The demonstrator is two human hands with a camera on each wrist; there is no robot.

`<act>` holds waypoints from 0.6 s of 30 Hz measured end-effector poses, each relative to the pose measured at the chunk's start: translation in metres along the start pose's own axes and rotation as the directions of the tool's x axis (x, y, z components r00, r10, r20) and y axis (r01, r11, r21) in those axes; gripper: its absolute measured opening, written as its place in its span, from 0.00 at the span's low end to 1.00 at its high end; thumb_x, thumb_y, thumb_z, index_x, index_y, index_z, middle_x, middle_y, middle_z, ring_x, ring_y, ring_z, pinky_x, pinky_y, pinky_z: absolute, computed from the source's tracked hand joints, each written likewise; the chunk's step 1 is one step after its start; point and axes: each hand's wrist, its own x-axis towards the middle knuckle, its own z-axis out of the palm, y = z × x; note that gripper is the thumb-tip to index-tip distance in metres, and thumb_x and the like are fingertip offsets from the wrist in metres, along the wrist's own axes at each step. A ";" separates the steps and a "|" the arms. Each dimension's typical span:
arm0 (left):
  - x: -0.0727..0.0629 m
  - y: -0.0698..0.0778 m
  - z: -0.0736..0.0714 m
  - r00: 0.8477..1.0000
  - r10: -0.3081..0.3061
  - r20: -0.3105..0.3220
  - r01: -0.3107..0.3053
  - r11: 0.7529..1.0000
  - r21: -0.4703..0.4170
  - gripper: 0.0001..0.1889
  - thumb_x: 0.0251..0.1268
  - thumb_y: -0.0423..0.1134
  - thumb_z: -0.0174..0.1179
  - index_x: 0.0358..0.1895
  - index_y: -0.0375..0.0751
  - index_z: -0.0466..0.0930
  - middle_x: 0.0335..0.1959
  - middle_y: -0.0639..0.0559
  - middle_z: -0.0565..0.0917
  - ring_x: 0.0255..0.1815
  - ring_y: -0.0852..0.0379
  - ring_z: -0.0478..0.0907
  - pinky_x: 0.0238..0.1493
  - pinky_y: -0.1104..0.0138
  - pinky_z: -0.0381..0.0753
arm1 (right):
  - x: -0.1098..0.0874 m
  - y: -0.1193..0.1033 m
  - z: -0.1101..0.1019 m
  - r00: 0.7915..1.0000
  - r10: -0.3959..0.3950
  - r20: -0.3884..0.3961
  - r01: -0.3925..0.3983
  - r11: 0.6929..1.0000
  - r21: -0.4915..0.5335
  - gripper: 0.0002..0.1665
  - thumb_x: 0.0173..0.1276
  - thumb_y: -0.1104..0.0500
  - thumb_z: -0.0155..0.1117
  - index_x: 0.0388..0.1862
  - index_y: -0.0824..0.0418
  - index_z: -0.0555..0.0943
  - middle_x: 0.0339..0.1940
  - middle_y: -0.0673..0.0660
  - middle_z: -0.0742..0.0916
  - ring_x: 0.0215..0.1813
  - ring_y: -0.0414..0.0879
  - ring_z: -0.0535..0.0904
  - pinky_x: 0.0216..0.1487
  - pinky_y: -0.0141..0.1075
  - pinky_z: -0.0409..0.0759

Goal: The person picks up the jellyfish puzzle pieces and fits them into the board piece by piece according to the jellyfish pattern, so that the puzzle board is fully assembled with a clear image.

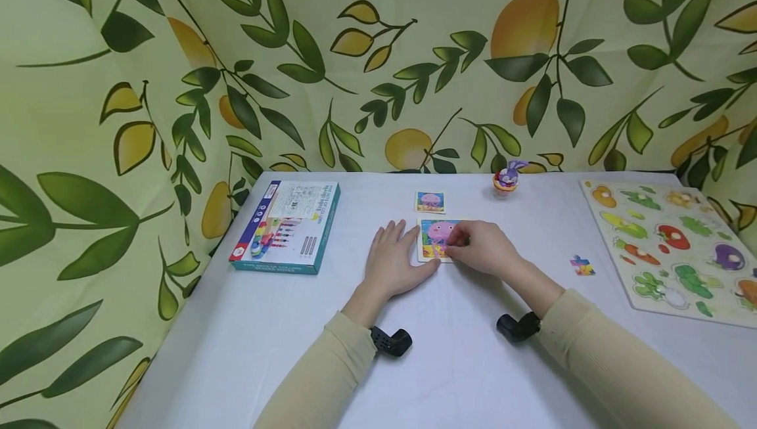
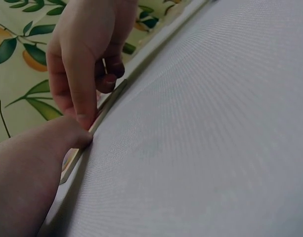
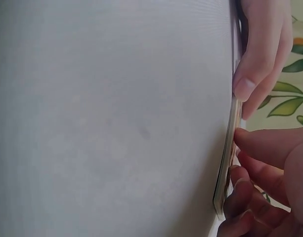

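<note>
A small jigsaw puzzle (image 1: 434,230) with a pink cartoon figure in a pale frame lies flat on the table. My left hand (image 1: 391,259) rests to its left with the fingers spread, and its thumb (image 2: 79,138) touches the frame's near edge. Over the puzzle's right part, my right hand (image 1: 481,245) has its thumb and fingers curled down, pinching a puzzle piece that they mostly hide. In the right wrist view, the right thumb (image 3: 260,143) and fingertips meet the puzzle's surface. Right of that hand lies a loose colourful puzzle piece (image 1: 582,265).
Behind the puzzle lies a small picture card (image 1: 430,202) with a similar figure. A boxed set (image 1: 290,225) is at the left, a purple-eared toy figurine (image 1: 506,179) at the back. A vegetable peg board (image 1: 674,245) lies at the right. Patterned cloth (image 1: 367,120) hangs behind.
</note>
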 end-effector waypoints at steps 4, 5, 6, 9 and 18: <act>0.000 0.000 0.000 1.000 0.004 0.000 -0.004 1.000 0.002 0.42 0.64 0.70 0.57 0.76 0.47 0.70 0.79 0.43 0.64 0.82 0.45 0.53 0.81 0.52 0.43 | -0.002 0.003 -0.003 1.000 -0.003 -0.001 0.003 1.000 0.003 0.09 0.69 0.53 0.71 0.37 0.56 0.84 0.31 0.51 0.83 0.36 0.49 0.76 0.38 0.40 0.74; 0.000 0.000 -0.001 1.000 0.004 0.000 -0.004 1.000 0.002 0.42 0.64 0.70 0.57 0.76 0.47 0.70 0.79 0.43 0.64 0.82 0.45 0.52 0.81 0.52 0.43 | -0.003 0.004 -0.005 1.000 -0.003 -0.002 0.003 1.000 0.009 0.09 0.70 0.53 0.71 0.37 0.56 0.84 0.31 0.51 0.83 0.36 0.49 0.76 0.37 0.40 0.73; 0.000 0.000 -0.001 1.000 0.005 0.000 -0.005 1.000 0.001 0.42 0.64 0.70 0.57 0.76 0.47 0.70 0.79 0.44 0.64 0.82 0.45 0.52 0.81 0.52 0.43 | -0.004 0.005 -0.006 1.000 -0.002 -0.003 0.002 1.000 0.015 0.08 0.70 0.53 0.70 0.36 0.56 0.84 0.31 0.52 0.84 0.37 0.49 0.76 0.37 0.40 0.73; 0.000 0.000 -0.002 1.000 0.004 -0.002 -0.004 1.000 -0.003 0.42 0.64 0.70 0.57 0.76 0.48 0.70 0.79 0.44 0.64 0.82 0.45 0.52 0.81 0.52 0.43 | -0.007 0.009 -0.009 1.000 0.008 -0.002 -0.008 1.000 0.029 0.08 0.71 0.53 0.69 0.37 0.56 0.84 0.32 0.52 0.84 0.38 0.50 0.76 0.38 0.40 0.73; -0.001 0.000 0.000 1.000 -0.004 0.003 0.004 1.000 -0.015 0.43 0.64 0.70 0.56 0.76 0.48 0.70 0.79 0.44 0.63 0.82 0.45 0.52 0.81 0.52 0.44 | -0.020 0.025 -0.019 0.999 0.037 0.005 -0.037 0.999 0.035 0.08 0.72 0.52 0.68 0.38 0.56 0.85 0.34 0.52 0.84 0.39 0.51 0.75 0.39 0.41 0.73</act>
